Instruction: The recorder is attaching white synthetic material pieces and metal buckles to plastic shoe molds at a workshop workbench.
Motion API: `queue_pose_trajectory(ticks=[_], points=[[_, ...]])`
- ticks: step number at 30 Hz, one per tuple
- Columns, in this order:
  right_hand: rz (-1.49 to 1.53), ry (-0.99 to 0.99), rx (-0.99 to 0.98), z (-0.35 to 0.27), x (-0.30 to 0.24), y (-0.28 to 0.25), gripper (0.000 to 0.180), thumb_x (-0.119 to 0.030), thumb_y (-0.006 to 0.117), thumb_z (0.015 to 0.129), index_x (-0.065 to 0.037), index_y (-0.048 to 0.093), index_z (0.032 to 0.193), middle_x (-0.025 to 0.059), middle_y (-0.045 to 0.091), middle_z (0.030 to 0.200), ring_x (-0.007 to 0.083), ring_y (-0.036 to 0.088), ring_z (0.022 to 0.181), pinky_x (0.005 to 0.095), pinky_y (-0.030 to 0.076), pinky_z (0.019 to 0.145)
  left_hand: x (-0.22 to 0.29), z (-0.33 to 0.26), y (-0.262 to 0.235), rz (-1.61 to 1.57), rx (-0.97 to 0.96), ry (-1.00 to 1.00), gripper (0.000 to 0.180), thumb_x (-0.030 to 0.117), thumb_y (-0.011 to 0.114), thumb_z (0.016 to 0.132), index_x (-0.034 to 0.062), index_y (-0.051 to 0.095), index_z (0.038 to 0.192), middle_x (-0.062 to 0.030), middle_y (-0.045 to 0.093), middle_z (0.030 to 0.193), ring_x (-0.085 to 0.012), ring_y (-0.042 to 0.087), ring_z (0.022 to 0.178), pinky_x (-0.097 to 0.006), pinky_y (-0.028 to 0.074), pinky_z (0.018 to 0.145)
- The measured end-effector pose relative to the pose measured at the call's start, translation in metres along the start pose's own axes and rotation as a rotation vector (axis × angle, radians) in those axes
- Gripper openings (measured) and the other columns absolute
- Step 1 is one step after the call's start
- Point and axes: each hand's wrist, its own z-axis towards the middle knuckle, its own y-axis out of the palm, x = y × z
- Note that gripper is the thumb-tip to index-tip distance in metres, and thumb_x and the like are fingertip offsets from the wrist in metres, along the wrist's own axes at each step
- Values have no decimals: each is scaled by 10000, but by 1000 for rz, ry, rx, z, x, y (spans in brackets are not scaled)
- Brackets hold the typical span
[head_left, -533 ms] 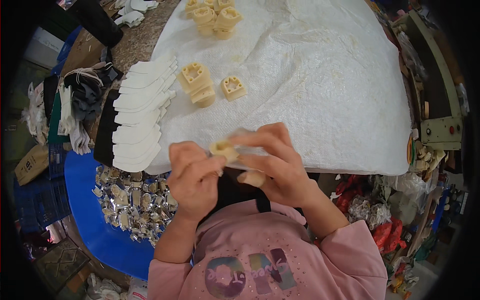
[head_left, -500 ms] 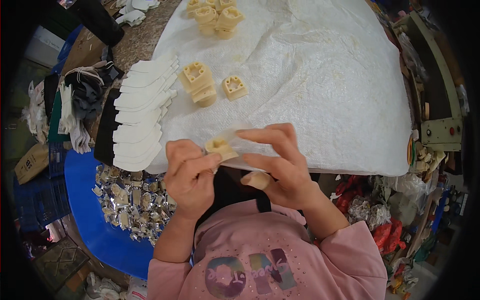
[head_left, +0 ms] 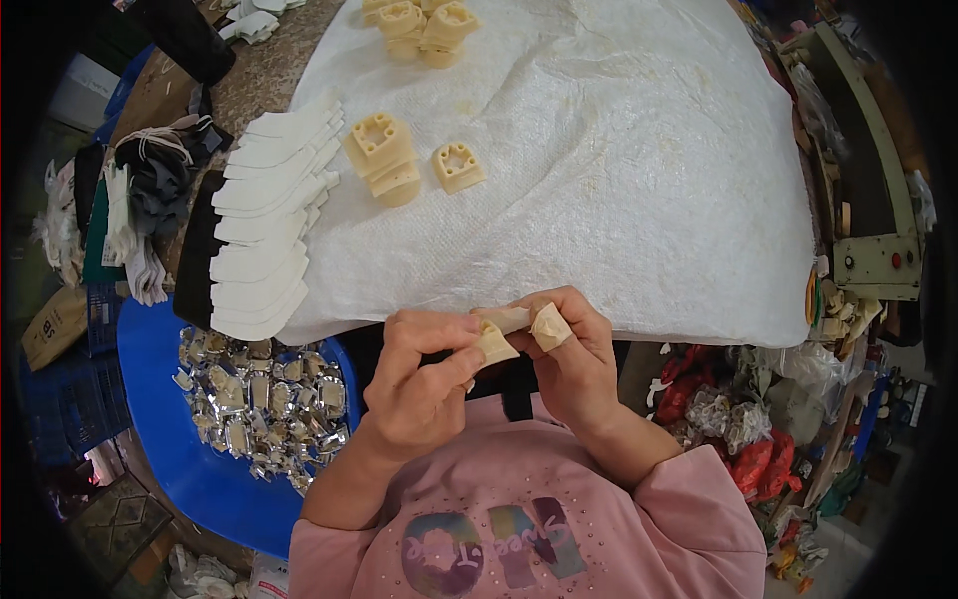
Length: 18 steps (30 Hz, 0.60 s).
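My left hand (head_left: pixel 424 374) is closed in a pinch on a small cream moulded part (head_left: pixel 495 344), just off the near edge of the covered table. Close on its right is my right hand (head_left: pixel 577 374), its fingers curled in. A pale cover (head_left: pixel 551 326) wraps the tip of the right thumb. Between the two hands runs a pale strip-like piece (head_left: pixel 507 318); whether it belongs to the part or is separate, I cannot tell. Ahead on the table stand a cream moulded block (head_left: pixel 383 160) on a stack and a single cream part (head_left: pixel 458 168) with holes.
White curved cut pieces (head_left: pixel 261 235) lie overlapped along the table's left edge. More cream parts (head_left: pixel 424 30) sit at the far side. A blue tub (head_left: pixel 195 494) of shiny metallic pieces (head_left: pixel 264 399) stands at left below. White woven sheeting (head_left: pixel 639 200) covers the table.
My right hand has closed in from spread fingers, its thumb now up beside the part. The left hand has moved right and slightly down with the cream part. The view has shifted slightly.
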Motion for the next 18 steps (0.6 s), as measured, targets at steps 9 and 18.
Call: queue_pose_trajectory(ticks=[9, 18], points=[[-235, -21, 13, 3, -8, 13, 245, -144, 446, 964, 44, 563, 1068, 134, 652, 1007, 142, 613, 895, 293, 505, 773, 3, 11, 4, 442, -156, 144, 197, -10, 669, 653, 9, 584, 830, -99, 567, 842, -221, 560, 703, -310, 369, 556], [-345, 130, -278, 33, -29, -16, 306, -147, 625, 883, 8, 558, 1138, 104, 638, 981, 166, 608, 936, 303, 489, 822, 1, 4, -4, -131, -55, -291, 216, -155, 632, 712, 7, 497, 756, -162, 603, 911, -270, 648, 847, -289, 518, 686]])
